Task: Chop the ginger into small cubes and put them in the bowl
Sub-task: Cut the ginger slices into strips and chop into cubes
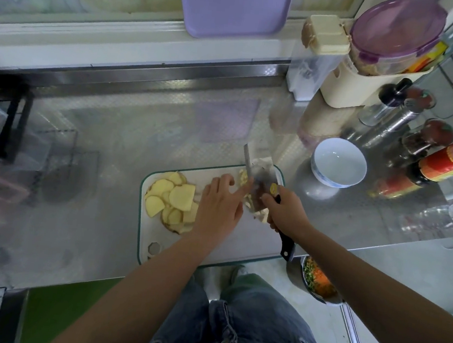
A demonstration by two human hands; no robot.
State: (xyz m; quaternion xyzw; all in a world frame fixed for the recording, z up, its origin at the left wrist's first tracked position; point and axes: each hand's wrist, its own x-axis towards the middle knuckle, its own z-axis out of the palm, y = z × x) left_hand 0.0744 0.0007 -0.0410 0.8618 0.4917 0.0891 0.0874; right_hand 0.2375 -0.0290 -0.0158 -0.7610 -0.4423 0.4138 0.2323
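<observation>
Ginger slices (pixel 171 196): yellow rounds heaped on the board's left half, parked away from the blade until their turn.
Chopping board (pixel 240 247): white, green rim, at the counter's near edge, so I stand over the cut.
Bowl (pixel 327 178): white, empty, near the board's far right corner; I judge a short carry for the cubes.
Cleaver (pixel 261 172): blade down over that corner; my right hand (pixel 285 213) is wrapped round the black handle.
Left hand (pixel 220 206): fingers nearly straight, holding nothing, forefinger reaching towards the blade's flat; contact unclear.
Cut pieces (pixel 243 177): few, pale, beside the blade.
</observation>
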